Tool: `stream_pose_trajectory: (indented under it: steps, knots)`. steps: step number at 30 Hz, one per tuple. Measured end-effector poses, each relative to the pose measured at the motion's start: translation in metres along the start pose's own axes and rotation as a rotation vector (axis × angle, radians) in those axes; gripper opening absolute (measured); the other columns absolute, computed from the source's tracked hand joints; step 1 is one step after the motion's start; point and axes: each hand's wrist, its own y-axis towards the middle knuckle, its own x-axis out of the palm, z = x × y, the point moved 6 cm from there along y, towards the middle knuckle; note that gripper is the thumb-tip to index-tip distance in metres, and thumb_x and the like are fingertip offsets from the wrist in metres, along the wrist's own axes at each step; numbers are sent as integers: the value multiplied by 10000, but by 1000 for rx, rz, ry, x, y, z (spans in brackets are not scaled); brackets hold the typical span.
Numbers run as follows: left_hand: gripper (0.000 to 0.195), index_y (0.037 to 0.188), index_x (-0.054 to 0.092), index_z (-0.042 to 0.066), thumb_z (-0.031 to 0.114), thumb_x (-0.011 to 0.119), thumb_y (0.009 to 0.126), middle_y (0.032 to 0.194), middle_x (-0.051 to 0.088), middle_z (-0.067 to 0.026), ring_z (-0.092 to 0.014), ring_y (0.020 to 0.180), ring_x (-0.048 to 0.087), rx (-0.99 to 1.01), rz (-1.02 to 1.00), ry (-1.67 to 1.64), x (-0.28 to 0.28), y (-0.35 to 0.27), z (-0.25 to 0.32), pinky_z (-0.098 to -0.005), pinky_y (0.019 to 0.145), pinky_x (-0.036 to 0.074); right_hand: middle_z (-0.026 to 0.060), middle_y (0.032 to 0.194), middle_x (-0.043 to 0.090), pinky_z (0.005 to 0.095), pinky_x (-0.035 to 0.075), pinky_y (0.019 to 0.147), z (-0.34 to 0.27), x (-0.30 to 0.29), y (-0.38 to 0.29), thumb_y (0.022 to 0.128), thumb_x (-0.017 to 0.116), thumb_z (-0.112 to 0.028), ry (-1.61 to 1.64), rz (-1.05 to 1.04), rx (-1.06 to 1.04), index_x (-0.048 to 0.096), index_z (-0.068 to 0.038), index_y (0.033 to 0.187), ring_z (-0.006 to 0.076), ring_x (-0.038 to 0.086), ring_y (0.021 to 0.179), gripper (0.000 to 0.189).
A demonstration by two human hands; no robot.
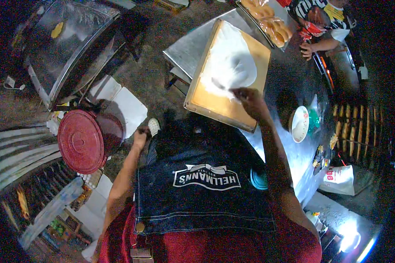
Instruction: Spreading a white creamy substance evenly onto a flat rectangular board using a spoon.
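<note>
My right hand [248,98] is over the near edge of a shallow rectangular tray [220,119], its fingers closed around what looks like a thin spreading tool [221,84]. The tool is blurred and partly hidden against the white. A thick white creamy layer [232,62] covers the far and middle part of a flat yellow sheet [214,105], possibly cake, in the tray. Beneath the tray is a metal sheet or tabletop [187,49]. Down at my side hangs my left hand [141,137], fingers curled, close to a white perforated shoe [153,127]; nothing in it can be made out.
Wrapped buns [276,31] lie on a tray at the back right, with another person's hand [306,50] nearby. On the right are a white bowl [299,124] and a plastic bag [339,180]. A lidded red bin [80,141] stands on the left.
</note>
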Motion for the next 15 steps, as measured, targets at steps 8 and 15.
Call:
stream_pose_trajectory:
  steps: [8, 15]
  knots:
    - [360, 1256, 565, 20, 211, 594, 952, 1030, 671, -62, -116, 828, 625, 36, -405, -225, 110, -44, 204, -238, 758, 513, 137, 980, 711, 312, 515, 772, -43, 40, -18, 896, 616, -114, -298, -156, -78, 698, -66, 1080, 161, 663, 856, 207]
    - [261, 1169, 603, 22, 166, 582, 953, 978, 676, -32, -94, 789, 605, 121, -383, -264, 140, -28, 217, -232, 717, 485, 122, 967, 720, 327, 520, 732, -44, 6, 21, 905, 563, -72, -170, 78, -177, 700, -53, 1057, 189, 689, 855, 206]
